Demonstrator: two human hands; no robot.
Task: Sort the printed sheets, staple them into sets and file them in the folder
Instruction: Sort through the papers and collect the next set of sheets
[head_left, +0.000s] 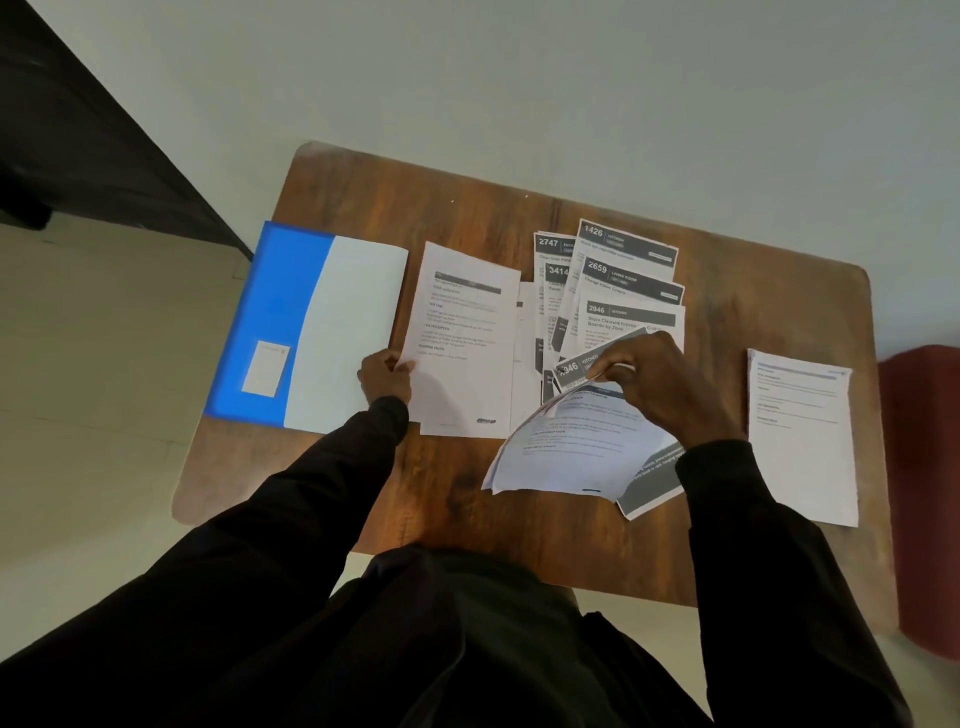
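— which step are you on?
— sorting, i'd say. my right hand (654, 384) has thumb and fingers clamped on a curled bunch of sheets (566, 447), held over the near edge of the fanned pile (623, 291). my left hand (384, 376) pinches the near corner of a single sheet (467, 338), which lies flat just beside the open blue folder (265, 312).
— and next?
— read the numbered headings and lay the bunch with its matching set.
— anything in the way?
— a lone sheet (802, 436) sits well apart at the table (415, 208) edge, and i see no stapler.
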